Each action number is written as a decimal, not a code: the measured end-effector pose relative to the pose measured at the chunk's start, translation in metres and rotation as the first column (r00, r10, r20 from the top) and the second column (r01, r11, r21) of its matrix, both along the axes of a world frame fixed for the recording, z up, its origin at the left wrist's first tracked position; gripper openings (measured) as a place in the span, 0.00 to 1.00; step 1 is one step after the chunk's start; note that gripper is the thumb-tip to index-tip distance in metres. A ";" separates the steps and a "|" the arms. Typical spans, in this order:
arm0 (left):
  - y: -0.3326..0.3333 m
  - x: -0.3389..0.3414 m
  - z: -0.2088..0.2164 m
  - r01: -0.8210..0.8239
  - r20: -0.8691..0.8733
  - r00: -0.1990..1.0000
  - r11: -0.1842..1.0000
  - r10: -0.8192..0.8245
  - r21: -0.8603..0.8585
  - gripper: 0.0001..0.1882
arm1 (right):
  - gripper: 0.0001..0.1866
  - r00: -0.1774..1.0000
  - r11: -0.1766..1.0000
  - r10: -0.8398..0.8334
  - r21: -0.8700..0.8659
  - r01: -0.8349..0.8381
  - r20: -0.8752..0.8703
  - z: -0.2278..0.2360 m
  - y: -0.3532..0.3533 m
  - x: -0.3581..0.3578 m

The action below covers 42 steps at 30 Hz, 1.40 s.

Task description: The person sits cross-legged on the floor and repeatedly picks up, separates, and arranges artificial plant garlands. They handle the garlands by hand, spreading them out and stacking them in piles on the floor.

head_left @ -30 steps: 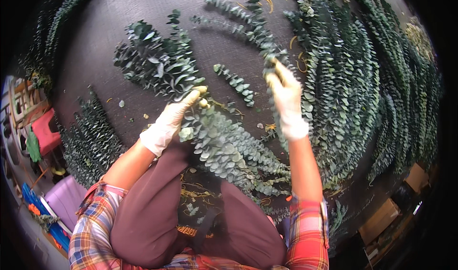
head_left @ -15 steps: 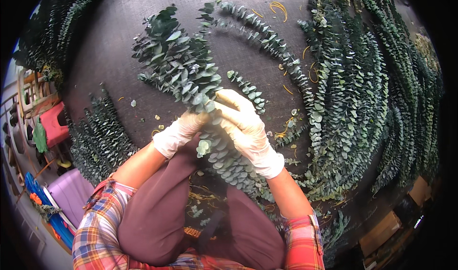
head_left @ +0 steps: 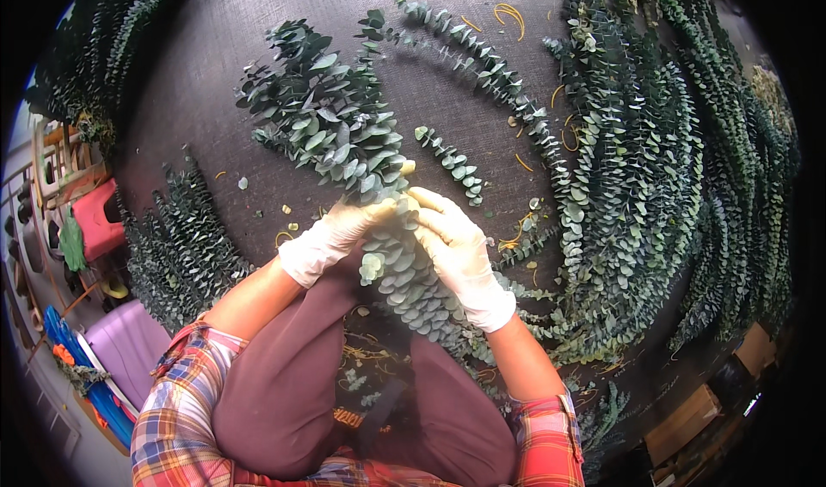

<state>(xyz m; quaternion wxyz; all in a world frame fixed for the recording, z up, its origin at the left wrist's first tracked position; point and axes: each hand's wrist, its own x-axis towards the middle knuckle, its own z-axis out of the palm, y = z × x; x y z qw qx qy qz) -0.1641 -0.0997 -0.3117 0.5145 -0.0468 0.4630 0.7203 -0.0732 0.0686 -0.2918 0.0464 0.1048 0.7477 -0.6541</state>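
Note:
A bunch of eucalyptus stems [head_left: 344, 130], thick with round grey-green leaves, lies slanted in front of me. Its top points up and left, and its lower part runs down over my lap. My left hand [head_left: 331, 236], in a whitish glove, is closed round the middle of the bunch; some of its fingers are hidden behind the leaves. Across from it, my right hand [head_left: 454, 250], gloved too, pinches at the same spot with bent fingers. Whether a thin tie is between those fingertips I cannot make out.
Long eucalyptus branches [head_left: 632, 177] are heaped along the right. A smaller pile [head_left: 185, 237] lies at left, near a red stool [head_left: 99, 222] and a purple seat [head_left: 129, 349]. Loose sprigs [head_left: 452, 162] and yellow bands [head_left: 509, 18] dot the dark cloth [head_left: 198, 83].
My right hand has drawn a little down and right, its fingers lower on the bunch. My left hand has shifted slightly right, still gripping the bunch, whose upper leaves have turned a little.

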 end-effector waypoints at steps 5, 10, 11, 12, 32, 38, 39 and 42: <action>0.003 0.003 -0.002 -0.047 0.087 0.995 0.998 0.049 -0.029 0.27 | 0.16 0.996 0.999 -0.017 -0.046 0.022 0.088 -0.002 -0.002 0.004; -0.003 0.002 -0.007 -0.073 0.244 0.966 0.995 0.086 -0.061 0.25 | 0.19 0.974 0.981 -0.123 -0.123 0.148 0.190 -0.004 -0.015 0.008; -0.002 0.001 -0.005 -0.092 0.297 0.949 0.994 0.105 -0.059 0.25 | 0.19 0.955 0.923 -0.182 -0.293 0.248 0.236 -0.004 -0.019 0.009; 0.000 -0.001 -0.002 -0.118 0.331 0.936 0.992 0.124 -0.037 0.24 | 0.20 0.929 0.826 -0.230 -0.447 0.344 0.290 -0.004 -0.022 0.010; -0.004 -0.006 -0.011 -0.153 0.362 0.912 0.979 0.193 -0.135 0.22 | 0.21 0.965 0.536 -0.246 0.842 0.058 0.091 -0.100 0.153 -0.093; -0.011 -0.012 -0.013 -0.199 0.364 0.907 0.978 0.210 -0.069 0.25 | 0.23 0.948 0.712 -0.182 0.630 0.310 -0.261 -0.052 0.113 -0.047; -0.009 -0.011 -0.012 -0.203 0.353 0.911 0.977 0.214 -0.069 0.25 | 0.24 0.942 0.730 -0.185 0.603 0.323 -0.280 -0.047 0.101 -0.038; 0.000 -0.013 0.004 -0.200 0.362 0.909 0.978 0.206 -0.054 0.27 | 0.26 0.927 0.747 -0.138 0.578 0.328 -0.348 -0.035 0.066 -0.020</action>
